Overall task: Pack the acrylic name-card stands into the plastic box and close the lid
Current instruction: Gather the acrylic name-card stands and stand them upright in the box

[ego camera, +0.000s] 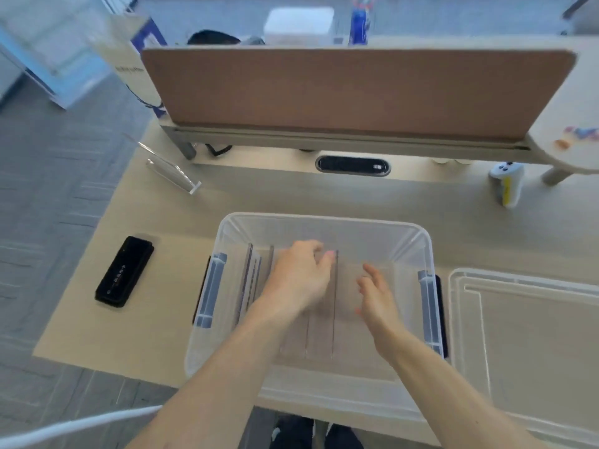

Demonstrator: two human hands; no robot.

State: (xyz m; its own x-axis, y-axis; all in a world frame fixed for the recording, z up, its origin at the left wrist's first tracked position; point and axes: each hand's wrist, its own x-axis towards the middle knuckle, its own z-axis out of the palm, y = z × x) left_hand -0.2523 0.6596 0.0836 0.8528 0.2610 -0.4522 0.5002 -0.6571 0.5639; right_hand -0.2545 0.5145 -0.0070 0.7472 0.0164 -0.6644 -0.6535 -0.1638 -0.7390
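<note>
box (pixel 324 222) centre of desk, lid (pixel 525 335) off, flat just right of it | left hand (pixel 299 277) inside box, fingers pinched on top edge of upright stand (pixel 334 303) | right hand (pixel 377 298) beside it, fingers spread, holding nothing | more stands (pixel 251 280) at left wall (count unclear) | one stand (pixel 171 171) on desk, far left

Translucent plastic box (pixel 324 222), wood-look desk (pixel 275 196)

The clear plastic box (pixel 324 228) stands open on top, but both hands (pixel 299 277) (pixel 377 296) and upright clear acrylic stands (pixel 249 280) crowd its floor. Bare beige desk (pixel 259 196) lies open behind it; the transparent lid (pixel 525 335) occupies the right.
</note>
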